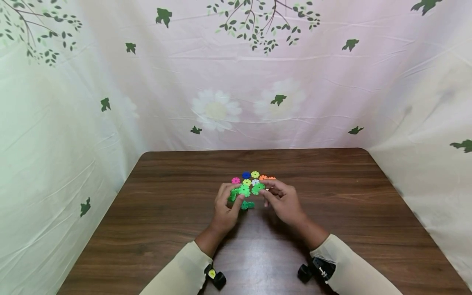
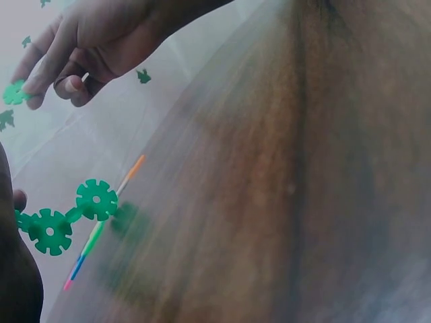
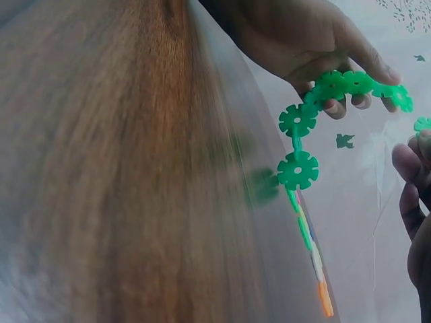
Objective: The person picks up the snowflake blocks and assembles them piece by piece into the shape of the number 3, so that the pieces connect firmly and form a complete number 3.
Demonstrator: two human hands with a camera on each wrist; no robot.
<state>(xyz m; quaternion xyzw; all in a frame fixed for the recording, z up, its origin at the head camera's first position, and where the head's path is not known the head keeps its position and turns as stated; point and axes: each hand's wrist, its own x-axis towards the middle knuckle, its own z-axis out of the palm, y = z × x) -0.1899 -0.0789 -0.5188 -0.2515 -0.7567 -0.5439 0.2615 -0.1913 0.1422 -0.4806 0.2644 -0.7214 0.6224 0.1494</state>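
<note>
My left hand [image 1: 225, 209] pinches a chain of green notched flower discs [image 1: 244, 190] between thumb and fingers. In the right wrist view the chain [image 3: 297, 121] curves along the fingers and hangs down, its lower disc [image 3: 297, 170] low over the table. To the right, my right hand [image 1: 287, 203] pinches a single green disc [image 1: 258, 188] by its edge between thumb and fingertips. The left wrist view also shows this single disc [image 2: 15, 93], held up apart from the chain [image 2: 50, 232]. The two hands face each other over the middle of the table.
Behind the hands, several loose discs lie flat on the brown wooden table [image 1: 166, 213]: a pink one [image 1: 235, 180], a blue one [image 1: 246, 175], a yellow one [image 1: 255, 174], a white one [image 1: 255, 182] and an orange one [image 1: 263, 178]. A printed cloth [image 1: 243, 135] hangs beyond the table's far edge.
</note>
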